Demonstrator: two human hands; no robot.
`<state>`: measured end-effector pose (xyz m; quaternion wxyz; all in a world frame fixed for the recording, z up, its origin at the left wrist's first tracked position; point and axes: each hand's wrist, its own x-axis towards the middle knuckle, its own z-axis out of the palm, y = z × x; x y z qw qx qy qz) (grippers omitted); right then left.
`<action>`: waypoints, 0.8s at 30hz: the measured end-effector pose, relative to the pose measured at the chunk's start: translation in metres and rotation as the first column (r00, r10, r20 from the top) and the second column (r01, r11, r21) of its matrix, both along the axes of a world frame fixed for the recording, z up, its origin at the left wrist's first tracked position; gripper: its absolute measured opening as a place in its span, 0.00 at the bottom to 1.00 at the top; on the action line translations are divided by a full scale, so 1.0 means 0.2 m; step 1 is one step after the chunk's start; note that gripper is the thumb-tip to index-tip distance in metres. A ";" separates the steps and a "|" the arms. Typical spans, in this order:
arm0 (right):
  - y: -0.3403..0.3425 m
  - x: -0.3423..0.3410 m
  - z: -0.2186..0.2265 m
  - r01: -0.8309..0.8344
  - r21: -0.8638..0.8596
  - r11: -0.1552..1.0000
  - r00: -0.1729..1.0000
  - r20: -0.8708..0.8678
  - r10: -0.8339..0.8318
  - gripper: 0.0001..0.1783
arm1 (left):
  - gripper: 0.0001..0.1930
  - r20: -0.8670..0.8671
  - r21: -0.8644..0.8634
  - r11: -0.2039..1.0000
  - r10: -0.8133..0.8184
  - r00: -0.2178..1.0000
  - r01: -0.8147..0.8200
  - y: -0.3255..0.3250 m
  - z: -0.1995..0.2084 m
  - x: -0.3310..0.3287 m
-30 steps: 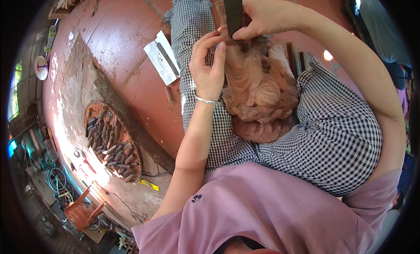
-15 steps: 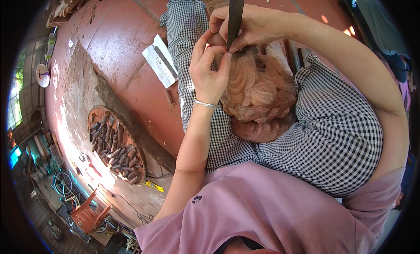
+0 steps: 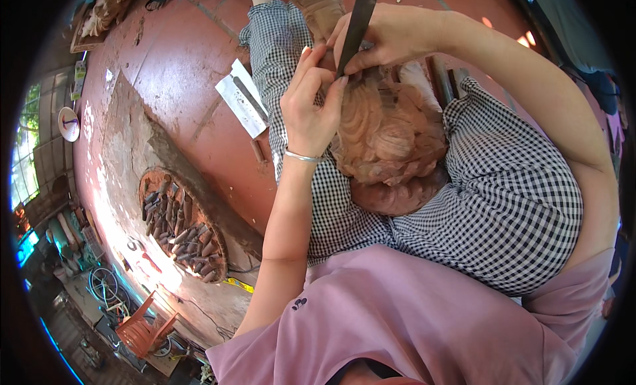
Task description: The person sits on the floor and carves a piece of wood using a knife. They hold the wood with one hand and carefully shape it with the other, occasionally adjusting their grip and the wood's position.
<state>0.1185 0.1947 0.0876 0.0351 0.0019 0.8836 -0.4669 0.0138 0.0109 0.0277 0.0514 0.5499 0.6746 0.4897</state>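
A carved reddish-brown wooden sculpture [image 3: 391, 133] with flowing, rounded relief lies between my thighs. My right hand [image 3: 391, 40] is closed around a long, flat, dark metal blade [image 3: 360, 24], which slants down with its narrow end at the far side of the carving. Thumb and forefinger of my left hand [image 3: 310, 113] pinch at that narrow end, while its other fingers are loosely curled. A silver bangle is on the left wrist. Just where the blade tip meets the wood is hidden by my fingers.
On the left, a round basket [image 3: 222, 242] of several short-handled tools rests on a wooden slab [image 3: 156, 130]. A white paper [image 3: 228, 97] with a dark flat strip lies on the red tiles [image 3: 185, 60]. An orange chair [image 3: 142, 325] stands far left.
The blade now leans more to the right at its top. My left hand has shifted slightly left and down, its fingers a little more spread. The view has tilted slightly.
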 end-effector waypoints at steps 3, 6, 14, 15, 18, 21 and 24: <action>-0.02 0.01 0.00 -0.066 0.068 0.995 0.996 -0.057 0.070 0.07 | 0.08 -0.010 -0.009 0.997 -0.082 0.997 0.082 0.00 0.00 -0.03; -0.04 0.02 0.01 -0.082 0.171 0.982 0.993 -0.075 0.096 0.06 | 0.08 -0.044 -0.030 0.991 -0.133 0.990 0.132 -0.01 0.02 -0.04; -0.03 0.01 -0.03 -0.023 0.115 0.993 0.983 -0.179 0.044 0.06 | 0.06 0.020 -0.058 0.998 -0.008 1.000 0.009 0.02 0.01 -0.02; -0.03 0.01 -0.03 -0.014 0.083 0.996 0.982 -0.184 0.029 0.06 | 0.06 0.032 -0.067 0.998 -0.011 0.999 0.013 0.03 0.02 -0.03; -0.04 0.02 -0.01 -0.017 0.118 0.993 0.981 -0.187 0.040 0.06 | 0.07 0.067 -0.066 0.997 -0.039 0.997 0.044 0.01 0.03 -0.05; -0.07 0.00 0.03 -0.027 0.170 0.985 0.986 -0.156 0.054 0.05 | 0.07 0.117 -0.115 0.992 -0.034 0.992 0.048 0.00 0.02 -0.06; -0.06 -0.03 0.01 -0.004 0.158 0.987 0.989 -0.143 0.027 0.07 | 0.07 0.179 -0.145 0.989 0.023 0.983 0.003 0.02 0.02 -0.04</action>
